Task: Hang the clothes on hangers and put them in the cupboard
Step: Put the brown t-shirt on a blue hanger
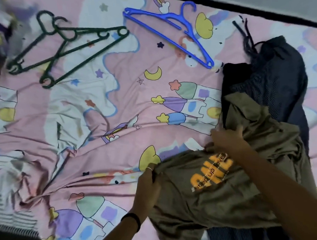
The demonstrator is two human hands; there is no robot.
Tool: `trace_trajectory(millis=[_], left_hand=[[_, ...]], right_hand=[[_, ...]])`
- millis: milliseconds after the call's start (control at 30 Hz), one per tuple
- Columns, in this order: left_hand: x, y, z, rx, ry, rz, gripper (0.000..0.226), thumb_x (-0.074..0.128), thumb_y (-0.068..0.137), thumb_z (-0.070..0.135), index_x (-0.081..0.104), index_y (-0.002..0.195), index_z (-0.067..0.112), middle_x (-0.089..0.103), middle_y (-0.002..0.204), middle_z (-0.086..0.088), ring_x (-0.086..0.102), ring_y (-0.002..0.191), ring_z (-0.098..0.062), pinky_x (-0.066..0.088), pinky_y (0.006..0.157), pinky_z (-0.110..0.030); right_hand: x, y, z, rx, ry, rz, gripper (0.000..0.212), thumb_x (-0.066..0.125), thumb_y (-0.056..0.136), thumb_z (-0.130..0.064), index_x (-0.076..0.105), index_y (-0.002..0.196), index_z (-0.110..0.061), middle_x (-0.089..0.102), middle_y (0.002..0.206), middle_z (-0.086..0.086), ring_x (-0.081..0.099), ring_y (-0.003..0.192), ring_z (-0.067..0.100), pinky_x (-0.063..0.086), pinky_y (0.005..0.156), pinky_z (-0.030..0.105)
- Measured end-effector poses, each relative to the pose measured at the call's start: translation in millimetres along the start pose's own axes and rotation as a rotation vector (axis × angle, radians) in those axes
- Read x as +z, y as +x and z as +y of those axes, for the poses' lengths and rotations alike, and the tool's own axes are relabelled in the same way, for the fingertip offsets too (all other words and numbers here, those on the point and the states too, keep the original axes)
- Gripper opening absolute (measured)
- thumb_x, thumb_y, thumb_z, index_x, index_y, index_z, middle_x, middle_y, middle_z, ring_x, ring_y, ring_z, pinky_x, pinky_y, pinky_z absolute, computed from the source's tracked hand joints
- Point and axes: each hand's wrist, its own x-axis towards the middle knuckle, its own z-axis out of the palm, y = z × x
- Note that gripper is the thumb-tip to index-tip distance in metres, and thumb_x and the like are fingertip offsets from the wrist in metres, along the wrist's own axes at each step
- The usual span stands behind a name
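An olive T-shirt (214, 199) with orange lettering lies crumpled at the lower right of the bed. My left hand (146, 189) grips its near edge, a ring on one finger. My right hand (226, 138) pinches the cloth higher up, near the shirt's upper part. A blue hanger (169, 34) lies flat at the top middle of the bed. Two dark green hangers (66, 47) lie crossed over each other at the upper left. No hanger is in either hand.
A dark navy garment (277, 80) with drawstrings is heaped behind the olive shirt. Striped dark cloth (236, 239) lies under the shirt at the bottom. The pink patterned bedsheet (98, 135) is wrinkled. Blurred clothes (2, 29) sit at the far left edge.
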Motion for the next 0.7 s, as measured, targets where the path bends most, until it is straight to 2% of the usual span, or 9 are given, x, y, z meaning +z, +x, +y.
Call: trace_trajectory(millis=[67, 133, 200, 267, 367, 433, 533, 633, 700], left_hand=[[-3, 4, 18, 0.013, -0.117, 0.064, 0.02, 0.051, 0.096, 0.006, 0.055, 0.102, 0.024, 0.062, 0.086, 0.009, 0.056, 0.078, -0.006, 0.043, 0.073, -0.014], [-5, 10, 41, 0.052, -0.151, 0.112, 0.018, 0.048, 0.098, 0.008, 0.054, 0.097, 0.025, 0.063, 0.092, 0.008, 0.057, 0.086, -0.007, 0.044, 0.078, -0.02], [-9, 14, 66, 0.089, -0.132, 0.156, 0.01, 0.048, 0.098, 0.01, 0.054, 0.098, 0.018, 0.064, 0.091, 0.006, 0.058, 0.085, -0.004, 0.043, 0.076, -0.023], [-23, 14, 99, 0.185, -0.108, 0.173, 0.009, 0.05, 0.097, 0.008, 0.055, 0.101, 0.015, 0.063, 0.089, 0.011, 0.057, 0.078, 0.0, 0.042, 0.074, -0.014], [-63, 5, 159, 0.403, 0.006, 0.158, 0.008, 0.055, 0.094, 0.012, 0.055, 0.099, 0.018, 0.064, 0.089, 0.006, 0.055, 0.081, -0.003, 0.039, 0.075, -0.006], [-102, -5, 203, 0.551, 0.122, 0.157, 0.01, 0.056, 0.088, 0.021, 0.055, 0.096, 0.026, 0.064, 0.083, 0.002, 0.052, 0.072, 0.003, 0.039, 0.07, -0.007], [-158, -28, 276, 0.762, 0.413, 0.088, 0.01, 0.057, 0.078, 0.039, 0.054, 0.087, 0.038, 0.058, 0.068, -0.004, 0.045, 0.058, -0.001, 0.034, 0.057, -0.01], [-192, -55, 346, 0.859, 0.803, 0.105, 0.058, 0.051, 0.065, 0.067, 0.064, 0.094, 0.018, 0.065, 0.074, -0.008, 0.058, 0.066, -0.022, 0.04, 0.062, -0.028], [-212, -71, 383, 0.973, 0.902, 0.174, 0.064, 0.047, 0.069, 0.065, 0.066, 0.09, 0.009, 0.068, 0.074, -0.011, 0.063, 0.069, -0.029, 0.041, 0.061, -0.033]], right_hand=[[13, -5, 21, -0.039, 0.047, -0.076, 0.069, 0.056, 0.078, -0.069, 0.045, 0.134, -0.03, 0.045, 0.139, -0.004, 0.046, 0.129, 0.02, 0.013, 0.11, 0.054], [20, -8, 39, -0.17, 0.117, -0.093, 0.061, 0.058, 0.082, -0.064, 0.055, 0.127, -0.022, 0.047, 0.128, 0.0, 0.047, 0.124, 0.022, 0.026, 0.108, 0.042], [17, -18, 53, -0.322, 0.214, -0.07, 0.048, 0.058, 0.09, -0.051, 0.064, 0.115, -0.01, 0.047, 0.1, 0.005, 0.051, 0.109, 0.027, 0.037, 0.088, 0.029], [10, -39, 67, -0.395, 0.369, 0.014, 0.042, 0.057, 0.093, -0.043, 0.066, 0.108, -0.006, 0.046, 0.093, 0.006, 0.051, 0.091, 0.023, 0.033, 0.071, 0.03], [-19, -87, 95, -0.417, 0.734, 0.247, 0.017, 0.06, 0.094, -0.031, 0.065, 0.089, -0.016, 0.058, 0.086, -0.003, 0.052, 0.081, 0.016, 0.034, 0.064, 0.025], [-45, -123, 121, -0.367, 0.984, 0.444, 0.021, 0.06, 0.094, -0.026, 0.048, 0.077, -0.023, 0.05, 0.074, -0.005, 0.049, 0.071, 0.015, 0.036, 0.062, 0.024], [-91, -170, 161, -0.361, 1.094, 0.687, 0.017, 0.06, 0.093, -0.016, 0.048, 0.087, -0.006, 0.051, 0.075, 0.01, 0.052, 0.071, 0.024, 0.043, 0.068, 0.037], [-135, -223, 187, -0.352, 1.124, 0.938, 0.015, 0.061, 0.092, -0.01, 0.047, 0.094, -0.011, 0.049, 0.07, -0.003, 0.047, 0.068, 0.017, 0.037, 0.063, 0.027], [-159, -263, 199, -0.331, 1.145, 1.075, 0.017, 0.063, 0.091, -0.013, 0.047, 0.095, -0.015, 0.051, 0.073, -0.008, 0.049, 0.07, 0.015, 0.033, 0.064, 0.026]])
